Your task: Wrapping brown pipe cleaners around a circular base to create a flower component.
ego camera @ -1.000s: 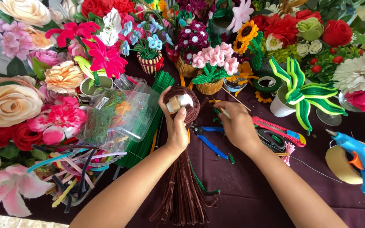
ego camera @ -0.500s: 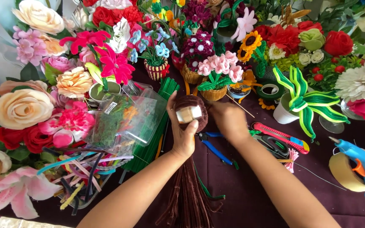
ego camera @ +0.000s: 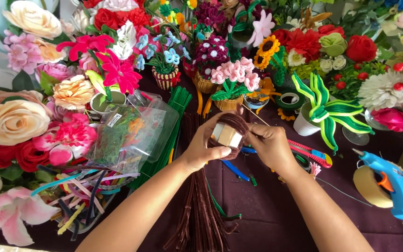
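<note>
Brown chenille stems are being coiled around a small pale block (ego camera: 226,135), held above the dark cloth (ego camera: 276,210). The block is cupped firmly in the left hand (ego camera: 206,144); the stem end is pinched by the right hand (ego camera: 269,144). Each turn is best laid snug against the last. The loose brown bundle (ego camera: 201,210) hangs below.

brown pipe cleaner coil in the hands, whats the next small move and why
Probably lay the next brown turn higher: the brown pipe cleaner coil only rings the pale block, whose top is bare. The left hand cups it, and the right hand pinches the rim.
</note>
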